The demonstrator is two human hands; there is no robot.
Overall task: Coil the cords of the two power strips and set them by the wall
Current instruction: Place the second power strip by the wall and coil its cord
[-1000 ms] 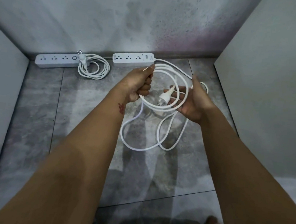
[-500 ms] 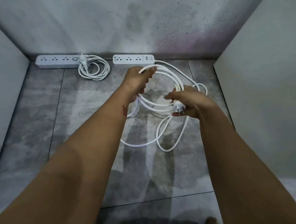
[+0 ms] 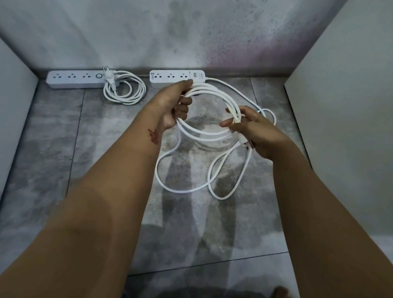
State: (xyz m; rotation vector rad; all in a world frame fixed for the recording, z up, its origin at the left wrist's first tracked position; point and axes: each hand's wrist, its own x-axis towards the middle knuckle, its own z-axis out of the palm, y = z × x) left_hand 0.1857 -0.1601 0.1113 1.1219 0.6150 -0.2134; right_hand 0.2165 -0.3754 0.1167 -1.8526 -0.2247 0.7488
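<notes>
Left hand [image 3: 174, 107] clenched on gathered loops of cord [image 3: 205, 135], up near second power strip [image 3: 177, 77] at wall [image 3: 176, 31]. Right hand [image 3: 252, 129] now palm-down, plug [image 3: 243, 141] tucked under fingers; a second ago plug showed in open palm. Right hand has carried another turn toward bundle. Two slack loops remain on floor [image 3: 110, 166]. First strip [image 3: 76, 80] done, cord coiled beside it. Judgement: second coil roughly half gathered.
</notes>
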